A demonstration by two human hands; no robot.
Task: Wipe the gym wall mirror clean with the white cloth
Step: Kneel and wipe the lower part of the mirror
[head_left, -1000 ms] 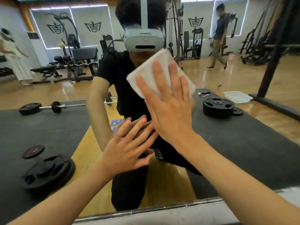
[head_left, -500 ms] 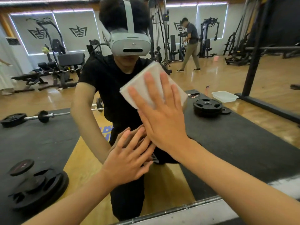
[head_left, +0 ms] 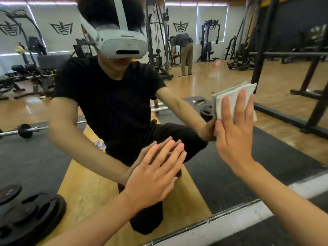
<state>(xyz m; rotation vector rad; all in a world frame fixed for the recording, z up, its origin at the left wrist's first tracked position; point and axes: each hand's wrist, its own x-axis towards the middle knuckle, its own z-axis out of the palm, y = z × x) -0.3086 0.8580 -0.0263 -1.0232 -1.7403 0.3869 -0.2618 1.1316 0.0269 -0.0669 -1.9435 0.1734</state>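
White cloth (head_left: 232, 98): folded, soft, light; judged best pressed flat mid-pad. Pinned to wall mirror (head_left: 204, 80) at right by straight-fingered right hand (head_left: 234, 137); left hand (head_left: 154, 176) flat, empty.

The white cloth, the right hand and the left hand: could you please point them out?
white cloth (head_left: 232, 98), head view, bare patch between fingertips
right hand (head_left: 234, 137), head view, back of hand
left hand (head_left: 152, 176), head view, back of hand
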